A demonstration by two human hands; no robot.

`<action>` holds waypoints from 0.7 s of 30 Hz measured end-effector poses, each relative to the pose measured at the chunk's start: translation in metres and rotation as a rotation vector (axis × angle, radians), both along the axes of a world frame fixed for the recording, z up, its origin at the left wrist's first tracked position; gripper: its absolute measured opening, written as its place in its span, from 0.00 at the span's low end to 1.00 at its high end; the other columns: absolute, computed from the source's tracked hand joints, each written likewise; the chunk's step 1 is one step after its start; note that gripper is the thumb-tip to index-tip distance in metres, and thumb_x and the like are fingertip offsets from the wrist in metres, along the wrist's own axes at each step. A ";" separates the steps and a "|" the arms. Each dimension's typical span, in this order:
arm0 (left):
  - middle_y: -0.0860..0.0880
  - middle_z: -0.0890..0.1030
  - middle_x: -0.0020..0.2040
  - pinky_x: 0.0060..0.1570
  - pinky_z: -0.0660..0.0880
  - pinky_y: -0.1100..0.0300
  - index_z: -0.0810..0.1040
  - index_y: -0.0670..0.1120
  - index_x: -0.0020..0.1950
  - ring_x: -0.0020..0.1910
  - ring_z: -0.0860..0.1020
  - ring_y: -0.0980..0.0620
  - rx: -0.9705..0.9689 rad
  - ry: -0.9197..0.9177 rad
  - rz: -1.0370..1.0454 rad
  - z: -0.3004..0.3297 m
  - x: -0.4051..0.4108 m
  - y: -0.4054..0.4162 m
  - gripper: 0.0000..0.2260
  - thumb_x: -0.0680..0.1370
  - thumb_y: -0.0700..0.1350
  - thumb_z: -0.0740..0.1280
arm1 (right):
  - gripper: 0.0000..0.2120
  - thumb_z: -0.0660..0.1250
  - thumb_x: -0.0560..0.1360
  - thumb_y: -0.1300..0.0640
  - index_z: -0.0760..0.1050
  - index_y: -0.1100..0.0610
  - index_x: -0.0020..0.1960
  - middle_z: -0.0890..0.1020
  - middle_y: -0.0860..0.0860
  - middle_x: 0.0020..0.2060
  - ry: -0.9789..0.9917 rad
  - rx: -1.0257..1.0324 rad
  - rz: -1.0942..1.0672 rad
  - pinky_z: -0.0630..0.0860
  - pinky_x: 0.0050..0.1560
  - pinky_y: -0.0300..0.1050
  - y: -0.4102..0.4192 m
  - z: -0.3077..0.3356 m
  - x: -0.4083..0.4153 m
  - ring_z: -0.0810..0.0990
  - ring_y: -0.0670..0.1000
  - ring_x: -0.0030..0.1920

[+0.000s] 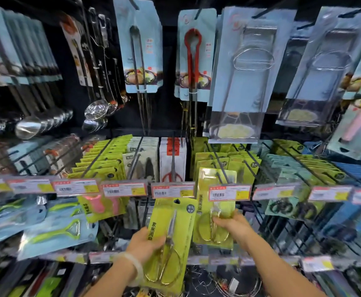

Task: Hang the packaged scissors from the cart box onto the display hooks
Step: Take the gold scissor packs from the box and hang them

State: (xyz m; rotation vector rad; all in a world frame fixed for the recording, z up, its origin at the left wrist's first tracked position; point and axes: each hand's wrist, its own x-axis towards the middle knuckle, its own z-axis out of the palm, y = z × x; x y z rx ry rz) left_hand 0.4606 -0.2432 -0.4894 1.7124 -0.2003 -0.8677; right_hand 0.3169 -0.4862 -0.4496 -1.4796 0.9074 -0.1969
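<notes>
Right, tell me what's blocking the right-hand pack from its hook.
The pack in the right hand sits with its top by the hook, behind the price tag at the hook's front end. Green packs already fill the hook farther back.

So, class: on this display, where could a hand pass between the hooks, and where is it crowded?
Free patches: the dark gap between the tongs cards and the scissors row, and the dark strip between the ladles and skimmers. Crowded: the price-tag rail, where the left hand and right hand each hold a scissors pack.
</notes>
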 end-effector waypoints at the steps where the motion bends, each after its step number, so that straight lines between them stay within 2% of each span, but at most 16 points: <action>1: 0.43 0.83 0.54 0.58 0.76 0.42 0.78 0.42 0.59 0.53 0.81 0.43 0.013 -0.020 0.010 0.017 -0.009 -0.003 0.27 0.65 0.51 0.79 | 0.45 0.73 0.70 0.46 0.52 0.61 0.76 0.66 0.55 0.72 0.049 -0.020 -0.028 0.65 0.70 0.50 -0.002 0.004 0.003 0.67 0.57 0.70; 2: 0.43 0.84 0.51 0.57 0.76 0.42 0.79 0.41 0.57 0.51 0.82 0.43 0.033 -0.035 0.008 0.028 -0.013 -0.005 0.20 0.68 0.47 0.76 | 0.42 0.68 0.73 0.44 0.51 0.61 0.76 0.66 0.55 0.71 0.103 -0.051 -0.056 0.66 0.68 0.48 -0.005 0.006 0.006 0.67 0.57 0.70; 3: 0.44 0.85 0.50 0.57 0.76 0.42 0.79 0.42 0.56 0.51 0.82 0.43 0.039 -0.046 0.013 0.028 -0.015 -0.007 0.20 0.68 0.47 0.76 | 0.39 0.64 0.75 0.43 0.51 0.62 0.75 0.67 0.56 0.70 0.183 -0.096 -0.091 0.68 0.64 0.49 -0.006 0.009 0.007 0.68 0.58 0.69; 5: 0.45 0.84 0.53 0.59 0.75 0.43 0.79 0.43 0.58 0.54 0.81 0.43 0.061 -0.049 0.023 0.024 -0.017 -0.011 0.26 0.63 0.52 0.77 | 0.32 0.60 0.78 0.43 0.60 0.64 0.72 0.75 0.59 0.63 0.282 -0.186 -0.158 0.71 0.56 0.49 -0.007 0.011 0.004 0.75 0.59 0.60; 7: 0.44 0.80 0.59 0.62 0.73 0.43 0.75 0.42 0.63 0.59 0.78 0.43 0.099 -0.068 0.015 0.005 -0.012 -0.017 0.37 0.58 0.58 0.76 | 0.22 0.58 0.79 0.46 0.72 0.64 0.58 0.79 0.62 0.49 0.257 -0.220 -0.119 0.69 0.46 0.45 -0.003 0.018 -0.005 0.76 0.55 0.45; 8: 0.43 0.78 0.62 0.63 0.72 0.43 0.73 0.42 0.65 0.61 0.76 0.42 0.124 -0.063 0.003 0.006 -0.015 -0.020 0.40 0.58 0.59 0.75 | 0.20 0.58 0.80 0.46 0.73 0.64 0.52 0.79 0.64 0.44 0.220 -0.194 -0.059 0.68 0.43 0.44 0.001 0.019 -0.011 0.74 0.53 0.41; 9: 0.43 0.77 0.64 0.64 0.71 0.44 0.72 0.41 0.67 0.62 0.75 0.42 0.132 -0.073 -0.016 0.000 -0.017 -0.026 0.40 0.60 0.58 0.75 | 0.20 0.57 0.80 0.45 0.73 0.63 0.51 0.79 0.64 0.45 0.166 -0.125 0.034 0.70 0.42 0.44 0.008 0.020 -0.016 0.75 0.52 0.43; 10: 0.43 0.77 0.64 0.65 0.70 0.44 0.72 0.42 0.67 0.62 0.75 0.42 0.157 -0.062 -0.030 -0.011 -0.015 -0.030 0.37 0.62 0.57 0.75 | 0.18 0.58 0.79 0.43 0.72 0.58 0.52 0.80 0.60 0.49 0.129 -0.044 0.141 0.74 0.46 0.42 0.016 0.018 -0.021 0.78 0.52 0.47; 11: 0.43 0.77 0.63 0.64 0.71 0.44 0.73 0.43 0.65 0.62 0.76 0.42 0.156 -0.063 -0.059 0.006 -0.027 -0.035 0.34 0.64 0.55 0.74 | 0.16 0.60 0.77 0.42 0.72 0.54 0.54 0.81 0.55 0.51 0.117 0.009 0.241 0.77 0.52 0.43 0.024 0.015 -0.024 0.79 0.51 0.51; 12: 0.43 0.78 0.62 0.64 0.71 0.45 0.75 0.43 0.63 0.61 0.76 0.42 0.173 -0.058 -0.077 0.010 -0.032 -0.041 0.28 0.66 0.53 0.74 | 0.15 0.63 0.76 0.43 0.72 0.52 0.55 0.80 0.52 0.53 0.100 0.020 0.287 0.77 0.58 0.47 0.031 0.010 -0.025 0.80 0.51 0.53; 14: 0.42 0.80 0.59 0.62 0.73 0.48 0.78 0.43 0.55 0.57 0.78 0.43 0.179 -0.071 -0.112 0.017 -0.044 -0.052 0.14 0.73 0.47 0.71 | 0.11 0.67 0.75 0.51 0.74 0.54 0.55 0.82 0.51 0.52 0.056 -0.024 0.261 0.76 0.61 0.54 0.039 -0.004 -0.025 0.82 0.53 0.53; 16: 0.44 0.81 0.55 0.55 0.76 0.52 0.77 0.41 0.55 0.54 0.78 0.45 0.145 -0.084 -0.136 0.022 -0.053 -0.065 0.11 0.76 0.45 0.68 | 0.07 0.65 0.76 0.59 0.76 0.56 0.54 0.84 0.53 0.49 -0.015 -0.034 0.146 0.78 0.57 0.56 0.040 -0.006 -0.029 0.83 0.54 0.50; 18: 0.46 0.80 0.53 0.50 0.76 0.56 0.75 0.41 0.57 0.51 0.78 0.49 0.121 -0.122 -0.165 0.031 -0.061 -0.072 0.11 0.78 0.46 0.65 | 0.06 0.64 0.77 0.61 0.76 0.56 0.53 0.84 0.51 0.45 -0.083 -0.073 0.092 0.80 0.49 0.48 0.036 0.000 -0.036 0.83 0.51 0.45; 21: 0.43 0.81 0.55 0.58 0.76 0.50 0.77 0.43 0.57 0.51 0.79 0.49 0.065 -0.172 -0.207 0.041 -0.062 -0.084 0.13 0.78 0.50 0.65 | 0.05 0.63 0.77 0.63 0.75 0.55 0.48 0.81 0.45 0.37 -0.144 -0.180 0.081 0.76 0.39 0.36 0.027 0.015 -0.045 0.81 0.41 0.37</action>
